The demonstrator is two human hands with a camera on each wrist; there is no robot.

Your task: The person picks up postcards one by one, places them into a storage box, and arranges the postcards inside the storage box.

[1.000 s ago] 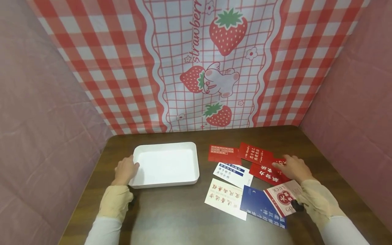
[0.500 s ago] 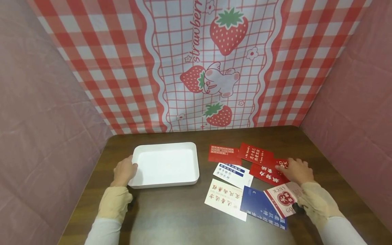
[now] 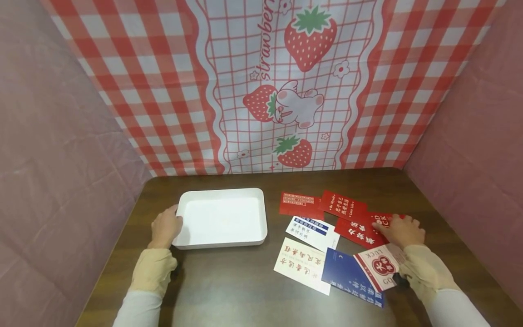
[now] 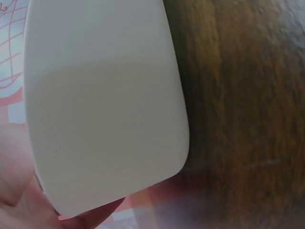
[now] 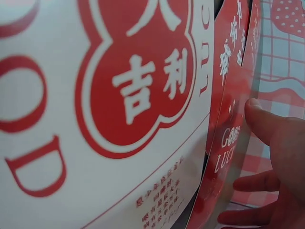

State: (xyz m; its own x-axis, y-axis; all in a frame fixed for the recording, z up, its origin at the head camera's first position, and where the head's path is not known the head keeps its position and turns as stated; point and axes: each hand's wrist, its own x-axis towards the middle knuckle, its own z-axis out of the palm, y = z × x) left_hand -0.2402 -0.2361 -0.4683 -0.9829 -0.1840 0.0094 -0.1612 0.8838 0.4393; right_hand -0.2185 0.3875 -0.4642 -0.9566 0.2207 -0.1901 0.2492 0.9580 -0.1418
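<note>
My left hand (image 3: 166,227) grips the left end of a shallow white tray (image 3: 222,218), thumb over its rim. In the left wrist view the tray (image 4: 105,119) fills the middle, and fingers (image 4: 100,214) show at its end. On the right, my right hand (image 3: 404,230) is over the right end of a red "Good Luck" card (image 3: 355,231), its thumb and fingers (image 5: 257,181) spread apart in the right wrist view. Whether they touch the card I cannot tell. A white-and-red "Good Luck" card (image 3: 380,265) lies under the right wrist, partly hidden.
Two more red cards (image 3: 300,206) lie toward the back. A white-and-blue card (image 3: 310,232), a cream card (image 3: 300,268) and a dark blue card (image 3: 347,277) lie nearer, some overlapping. A checked strawberry cloth (image 3: 253,113) hangs behind the brown table (image 3: 229,286).
My right hand has shifted a little to the right along the red "Good Luck" card, showing more of its print. My left hand stays at the tray. The head view has tilted slightly.
</note>
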